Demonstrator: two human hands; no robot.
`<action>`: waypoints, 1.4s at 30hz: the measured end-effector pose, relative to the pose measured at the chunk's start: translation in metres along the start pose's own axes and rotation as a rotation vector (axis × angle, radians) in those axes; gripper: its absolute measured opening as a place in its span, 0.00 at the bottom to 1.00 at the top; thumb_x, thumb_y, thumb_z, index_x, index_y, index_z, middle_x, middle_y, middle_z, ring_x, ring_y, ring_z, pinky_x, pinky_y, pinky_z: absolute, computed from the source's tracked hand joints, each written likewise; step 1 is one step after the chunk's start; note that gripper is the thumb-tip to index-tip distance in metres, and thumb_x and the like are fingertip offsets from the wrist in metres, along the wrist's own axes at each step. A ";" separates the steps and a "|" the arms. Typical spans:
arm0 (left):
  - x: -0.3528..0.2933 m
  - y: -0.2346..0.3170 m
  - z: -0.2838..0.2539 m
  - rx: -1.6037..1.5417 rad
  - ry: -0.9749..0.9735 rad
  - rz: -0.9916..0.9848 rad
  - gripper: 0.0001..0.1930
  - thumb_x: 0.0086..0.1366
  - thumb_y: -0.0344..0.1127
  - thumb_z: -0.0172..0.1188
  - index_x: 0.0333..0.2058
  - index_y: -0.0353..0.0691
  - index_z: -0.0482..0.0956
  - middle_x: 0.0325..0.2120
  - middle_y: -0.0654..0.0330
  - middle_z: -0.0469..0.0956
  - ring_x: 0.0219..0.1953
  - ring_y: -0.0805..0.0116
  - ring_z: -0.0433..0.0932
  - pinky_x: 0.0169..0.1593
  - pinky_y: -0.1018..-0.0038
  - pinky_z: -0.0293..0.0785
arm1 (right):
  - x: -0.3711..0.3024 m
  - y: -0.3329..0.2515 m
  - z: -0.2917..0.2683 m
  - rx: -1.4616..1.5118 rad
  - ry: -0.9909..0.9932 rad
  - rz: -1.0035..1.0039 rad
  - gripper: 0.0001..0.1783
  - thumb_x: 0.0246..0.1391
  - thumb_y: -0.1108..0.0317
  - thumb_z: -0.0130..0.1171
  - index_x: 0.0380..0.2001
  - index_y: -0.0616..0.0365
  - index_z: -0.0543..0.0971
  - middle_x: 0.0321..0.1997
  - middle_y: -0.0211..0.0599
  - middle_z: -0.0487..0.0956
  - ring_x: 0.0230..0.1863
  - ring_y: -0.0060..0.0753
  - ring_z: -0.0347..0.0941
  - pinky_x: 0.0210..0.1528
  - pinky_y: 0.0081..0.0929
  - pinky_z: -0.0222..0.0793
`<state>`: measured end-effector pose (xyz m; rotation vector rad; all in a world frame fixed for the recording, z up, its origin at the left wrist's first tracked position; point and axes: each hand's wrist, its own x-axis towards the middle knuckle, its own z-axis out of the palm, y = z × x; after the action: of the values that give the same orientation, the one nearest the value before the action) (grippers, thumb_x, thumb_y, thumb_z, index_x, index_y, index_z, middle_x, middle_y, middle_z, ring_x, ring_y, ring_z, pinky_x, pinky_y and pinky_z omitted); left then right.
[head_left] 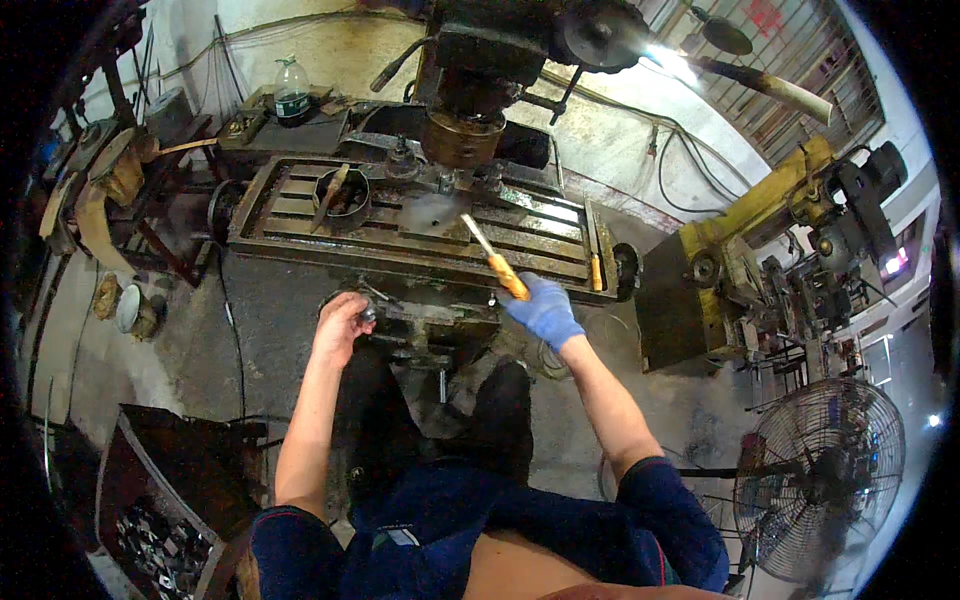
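My right hand, in a blue glove, is closed around the orange handle of a slim tool. Its pale, straight shaft points up and left over the milling machine's table. My left hand is bare and hangs in front of the table's near edge, fingers curled around a small grey metal piece. Whether that piece is loose or part of the machine, I cannot tell. Beneath the dark spindle head, a whitish haze hides part of the work area.
A round pot with a brush-like stick across it stands on the table's left. Another orange-handled tool lies at its right end. A floor fan stands at right, a bin of metal pieces lower left, a yellow machine beyond.
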<state>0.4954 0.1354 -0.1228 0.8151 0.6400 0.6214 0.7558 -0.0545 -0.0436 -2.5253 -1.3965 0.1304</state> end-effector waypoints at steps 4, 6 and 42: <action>-0.003 0.002 0.013 -0.038 -0.062 0.004 0.04 0.56 0.30 0.54 0.28 0.36 0.71 0.21 0.62 0.72 0.20 0.71 0.71 0.27 0.77 0.68 | 0.055 -0.045 -0.020 -0.251 -0.210 0.147 0.28 0.46 0.41 0.48 0.31 0.56 0.79 0.33 0.46 0.78 0.38 0.46 0.75 0.39 0.37 0.69; -0.005 0.005 0.013 -0.052 -0.099 0.017 0.04 0.56 0.30 0.54 0.28 0.36 0.71 0.21 0.61 0.72 0.20 0.70 0.71 0.27 0.77 0.68 | 0.082 -0.040 -0.015 -0.261 -0.156 0.119 0.28 0.46 0.42 0.47 0.31 0.56 0.79 0.32 0.45 0.79 0.36 0.47 0.75 0.39 0.37 0.70; -0.007 -0.008 0.047 -0.135 -0.161 -0.012 0.03 0.53 0.24 0.52 0.29 0.33 0.71 0.22 0.61 0.71 0.22 0.71 0.72 0.37 0.61 0.77 | 0.103 -0.024 -0.032 -0.049 -0.166 0.150 0.32 0.41 0.40 0.49 0.30 0.61 0.79 0.36 0.55 0.76 0.41 0.50 0.73 0.43 0.38 0.67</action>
<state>0.5269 0.1053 -0.1025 0.7263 0.4512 0.5759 0.7980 0.0392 -0.0016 -2.7127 -1.2802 0.3448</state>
